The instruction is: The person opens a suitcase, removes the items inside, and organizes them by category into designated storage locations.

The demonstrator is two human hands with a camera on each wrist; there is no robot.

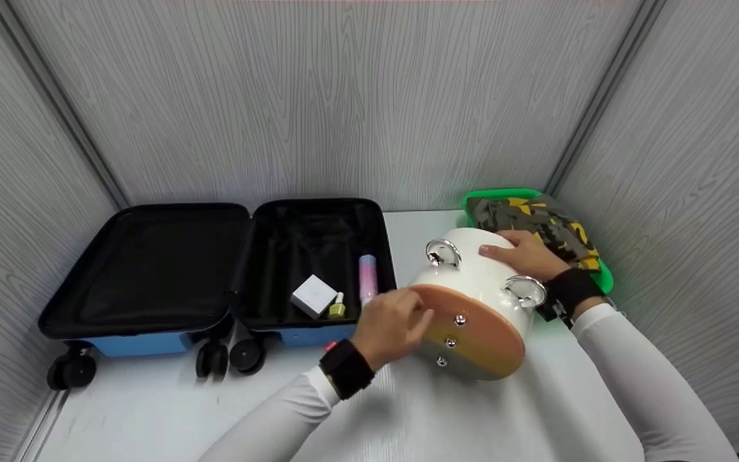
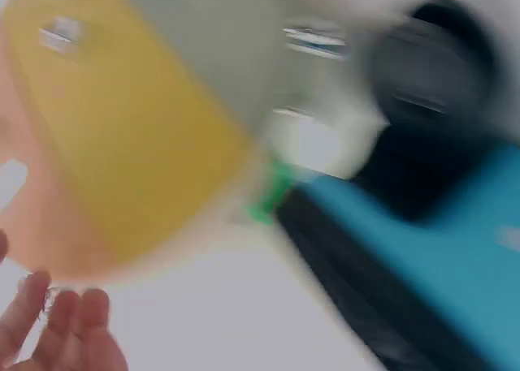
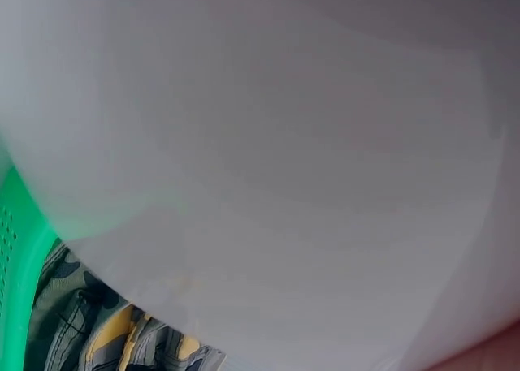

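While the white round case lies tipped on its side on the white table, both of the person's hands are on it. Left hand: fingers curled against the edge of the peach-to-yellow end panel, which faces the person and carries three small metal studs. Right hand: laid flat, fingers fairly straight, over the top of the white wall, between the two chrome ring handles. Case sits right of centre, just beside the open blue suitcase. Suitcase's right half holds a small white box, a little yellow bottle and a pink tube. Behind the case, a green basket with camouflage cloth. Left wrist view blurred; right wrist view mostly white wall of the case.
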